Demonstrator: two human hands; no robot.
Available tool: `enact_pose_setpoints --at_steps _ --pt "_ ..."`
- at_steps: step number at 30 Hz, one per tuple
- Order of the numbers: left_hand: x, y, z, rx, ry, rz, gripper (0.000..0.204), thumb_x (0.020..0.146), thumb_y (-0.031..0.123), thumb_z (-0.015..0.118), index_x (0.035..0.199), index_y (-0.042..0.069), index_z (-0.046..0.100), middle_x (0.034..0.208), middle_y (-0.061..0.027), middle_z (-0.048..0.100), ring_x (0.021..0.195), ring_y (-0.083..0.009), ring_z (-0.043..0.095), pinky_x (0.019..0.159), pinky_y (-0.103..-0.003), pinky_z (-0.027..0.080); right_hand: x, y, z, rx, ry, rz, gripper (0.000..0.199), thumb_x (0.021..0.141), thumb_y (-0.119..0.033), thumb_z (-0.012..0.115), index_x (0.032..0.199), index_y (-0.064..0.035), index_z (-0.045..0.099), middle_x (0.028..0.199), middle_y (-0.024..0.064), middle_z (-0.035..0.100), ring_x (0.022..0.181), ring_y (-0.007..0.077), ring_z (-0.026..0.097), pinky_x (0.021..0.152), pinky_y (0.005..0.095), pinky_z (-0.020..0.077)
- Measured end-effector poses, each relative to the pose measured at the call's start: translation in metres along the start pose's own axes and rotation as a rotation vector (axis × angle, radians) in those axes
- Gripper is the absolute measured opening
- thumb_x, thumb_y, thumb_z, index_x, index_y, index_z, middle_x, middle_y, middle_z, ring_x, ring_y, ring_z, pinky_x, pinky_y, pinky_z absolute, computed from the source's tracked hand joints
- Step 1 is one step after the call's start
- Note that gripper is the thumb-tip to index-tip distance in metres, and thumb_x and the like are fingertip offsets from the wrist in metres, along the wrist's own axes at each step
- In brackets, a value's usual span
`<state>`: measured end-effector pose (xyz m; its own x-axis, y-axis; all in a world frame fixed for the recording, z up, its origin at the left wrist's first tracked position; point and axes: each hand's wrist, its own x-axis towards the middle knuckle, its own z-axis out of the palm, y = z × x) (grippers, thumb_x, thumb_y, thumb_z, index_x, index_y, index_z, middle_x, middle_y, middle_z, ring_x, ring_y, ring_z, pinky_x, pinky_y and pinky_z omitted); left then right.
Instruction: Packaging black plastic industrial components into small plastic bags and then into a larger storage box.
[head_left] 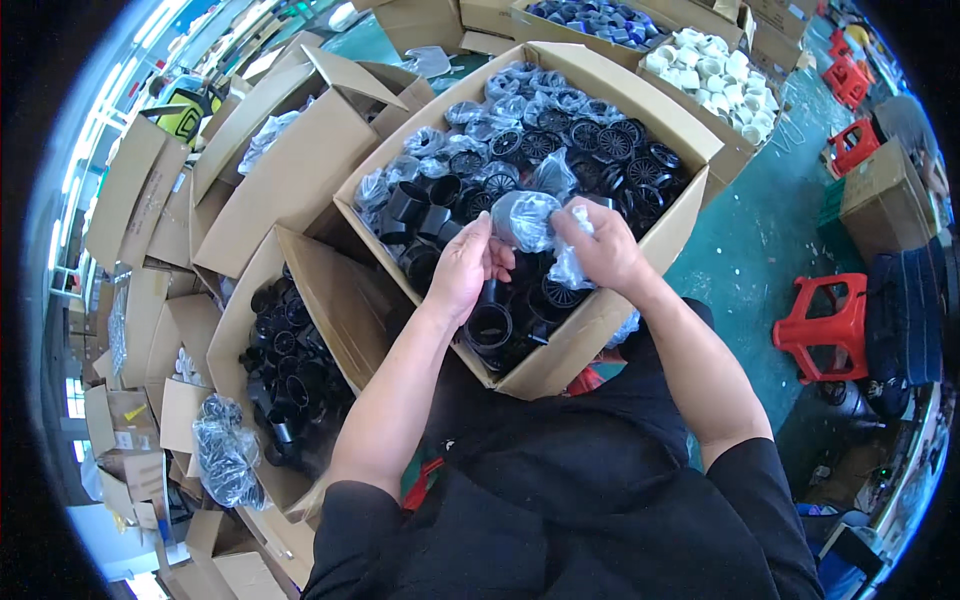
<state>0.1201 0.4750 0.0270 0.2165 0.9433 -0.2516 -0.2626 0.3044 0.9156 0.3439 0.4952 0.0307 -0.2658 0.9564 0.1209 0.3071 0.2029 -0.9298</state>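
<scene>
A black round part wrapped in a clear plastic bag (526,221) is held up over the large open carton (620,287). My right hand (608,245) is closed on the bunched end of the bag, and loose plastic hangs below its fingers. My left hand (468,268) is at the other end of the wrapped part, thumb up and fingers loosely curled, apart from the thumb. Whether its thumb touches the plastic is hard to tell. Beneath both hands lie bare black cylindrical parts (489,326) and spoked black round parts (614,142); bagged ones (427,141) fill the carton's far left.
On the left, a second carton (237,335) holds loose black parts, with a clear bag of dark parts (229,452) beside it. More cartons (290,190) stand behind. White parts (712,80) fill a box at the far right. A red stool (824,325) stands on the green floor.
</scene>
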Motion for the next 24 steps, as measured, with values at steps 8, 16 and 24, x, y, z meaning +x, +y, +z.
enact_pose_setpoints --at_steps 8,16,24 --pt "0.0 0.013 0.017 0.062 0.114 0.02 0.036 0.107 0.036 0.049 0.116 0.004 0.062 0.079 -0.0052 0.06 0.069 -0.0134 0.057 0.061 -0.026 0.048 -0.003 -0.014 -0.018 0.219 0.115 0.052 0.017 0.097 -0.017 0.061 0.084 -0.0065 0.062 0.077 -0.0008 0.059 0.07 0.0096 0.051 0.066 0.0249 0.045" --pt "0.009 0.016 0.021 0.341 0.149 0.078 0.032 0.104 0.031 0.054 0.12 0.004 0.062 0.082 -0.0042 0.062 0.071 -0.0125 0.057 0.063 -0.025 0.048 0.003 -0.01 -0.044 0.199 0.265 -0.028 0.012 0.096 -0.013 0.06 0.087 -0.0067 0.062 0.078 -0.0013 0.058 0.072 0.0093 0.05 0.069 0.0239 0.0441" --pt "0.055 0.016 0.035 0.905 0.132 0.272 0.03 0.097 0.022 0.061 0.121 0.004 0.062 0.084 -0.0066 0.065 0.072 -0.0182 0.061 0.066 -0.031 0.05 0.012 0.04 -0.045 0.085 0.394 -0.079 0.009 0.091 -0.012 0.062 0.088 -0.0043 0.065 0.082 0.0022 0.062 0.073 0.0141 0.055 0.071 0.027 0.0469"
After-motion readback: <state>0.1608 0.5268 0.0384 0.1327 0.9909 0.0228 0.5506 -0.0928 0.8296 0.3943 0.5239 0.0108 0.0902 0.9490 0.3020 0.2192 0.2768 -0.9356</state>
